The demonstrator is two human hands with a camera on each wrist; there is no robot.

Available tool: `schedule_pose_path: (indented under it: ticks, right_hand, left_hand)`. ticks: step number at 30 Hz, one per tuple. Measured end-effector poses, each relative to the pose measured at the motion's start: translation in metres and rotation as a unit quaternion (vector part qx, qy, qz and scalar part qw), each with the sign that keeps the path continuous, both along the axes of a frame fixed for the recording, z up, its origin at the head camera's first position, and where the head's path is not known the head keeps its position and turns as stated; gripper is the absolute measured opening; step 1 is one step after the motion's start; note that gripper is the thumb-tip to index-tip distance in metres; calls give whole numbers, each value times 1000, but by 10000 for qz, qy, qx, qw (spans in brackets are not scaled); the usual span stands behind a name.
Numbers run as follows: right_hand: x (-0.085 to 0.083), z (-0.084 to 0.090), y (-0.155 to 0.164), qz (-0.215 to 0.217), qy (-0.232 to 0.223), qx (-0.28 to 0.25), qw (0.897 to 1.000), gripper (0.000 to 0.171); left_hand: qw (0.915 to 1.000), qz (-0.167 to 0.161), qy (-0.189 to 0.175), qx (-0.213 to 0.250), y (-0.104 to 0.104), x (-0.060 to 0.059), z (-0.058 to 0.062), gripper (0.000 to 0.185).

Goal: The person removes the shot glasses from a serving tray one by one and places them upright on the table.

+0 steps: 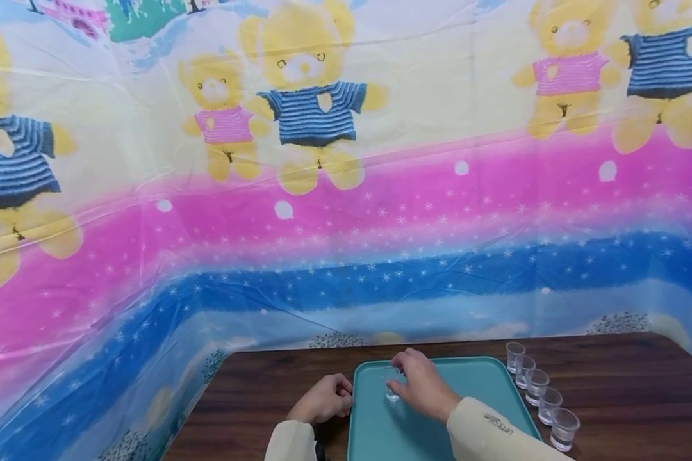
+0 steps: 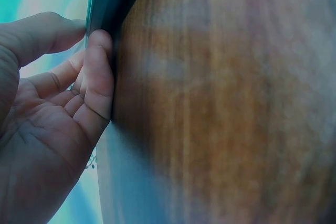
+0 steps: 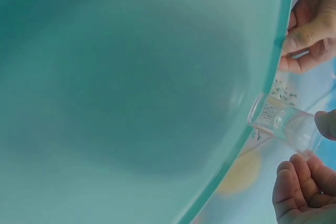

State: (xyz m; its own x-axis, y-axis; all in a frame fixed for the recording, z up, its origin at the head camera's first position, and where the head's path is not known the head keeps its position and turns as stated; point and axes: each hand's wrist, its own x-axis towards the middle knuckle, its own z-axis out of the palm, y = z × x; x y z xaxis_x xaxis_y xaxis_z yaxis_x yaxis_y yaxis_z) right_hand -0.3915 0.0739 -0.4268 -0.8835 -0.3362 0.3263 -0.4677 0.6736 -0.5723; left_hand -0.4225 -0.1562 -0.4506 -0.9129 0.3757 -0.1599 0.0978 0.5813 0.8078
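Note:
A teal tray (image 1: 467, 378) lies on the dark wooden table. My left hand (image 1: 325, 398) is at its left edge; in the left wrist view the thumb (image 2: 58, 34) touches the rim and curled fingers (image 2: 98, 77) lie against the tray's side, pinching it. Over the tray's far left part, my right hand (image 1: 427, 386) holds a small clear shot glass (image 1: 392, 393) by its upper end. The right wrist view shows this shot glass (image 3: 281, 120) between thumb and fingers, its base at the tray surface. Whether the base touches the tray is hard to tell.
Along the tray's right side, several clear shot glasses (image 1: 537, 386) stand upright in a slanting row on the table (image 1: 628, 390). Behind the table hangs a printed cloth (image 1: 346, 282) with teddy bears, pink and blue bands.

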Motion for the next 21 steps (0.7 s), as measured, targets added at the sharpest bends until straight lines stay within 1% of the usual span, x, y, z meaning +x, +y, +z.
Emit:
schedule_pose_path:
  ticks: [6, 13, 21]
  right_hand:
    - [6, 6, 19, -35, -7, 54, 10000, 22]
    - [18, 14, 40, -180, -25, 186, 9997, 22]
    - [38, 16, 67, -533, -31, 410, 9977, 22]
  left_hand:
    - [9999, -24, 83, 66, 0, -2, -3, 9]
    - [9999, -45, 125, 106, 1, -2, -3, 9]
    - [9999, -19, 96, 100, 0, -2, -4, 9]
